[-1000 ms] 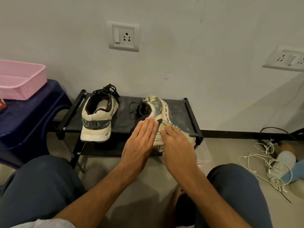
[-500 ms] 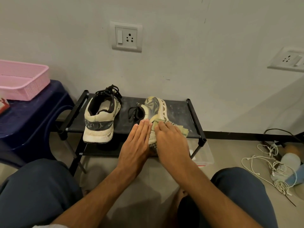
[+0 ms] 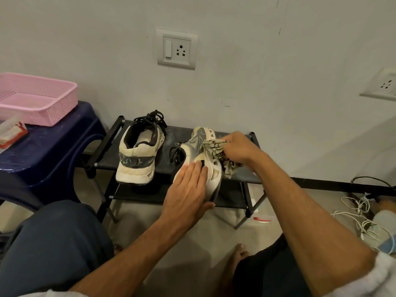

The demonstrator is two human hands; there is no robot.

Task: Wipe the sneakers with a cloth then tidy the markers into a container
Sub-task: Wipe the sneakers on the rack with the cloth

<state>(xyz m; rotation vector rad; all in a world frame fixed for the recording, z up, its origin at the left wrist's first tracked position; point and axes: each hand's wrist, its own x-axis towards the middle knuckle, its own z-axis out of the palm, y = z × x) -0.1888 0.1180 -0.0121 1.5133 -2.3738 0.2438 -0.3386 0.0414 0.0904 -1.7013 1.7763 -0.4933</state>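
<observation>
Two worn cream-and-grey sneakers sit on a low black shoe rack [image 3: 244, 179]. The left sneaker [image 3: 139, 157] stands upright, heel toward me. The right sneaker [image 3: 200, 146] is tipped on its side, sole to the right. My left hand [image 3: 188, 189] holds its heel end, fingers laid flat on the upper and thumb under the sole edge. My right hand [image 3: 237, 147] grips a crumpled patterned cloth [image 3: 218, 155] against the sole near the toe. No markers are visible.
A pink plastic basket [image 3: 49, 106] and a red-and-white packet [image 3: 11, 133] rest on a dark blue stool [image 3: 49, 151] at left. White cables [image 3: 362, 215] tangle on the floor at right. My knees frame the bottom; a wall socket [image 3: 176, 49] is above.
My right hand has bunched the cloth and moved it up along the sole toward the toe. My left hand stays on the heel. The view has dropped closer to the rack.
</observation>
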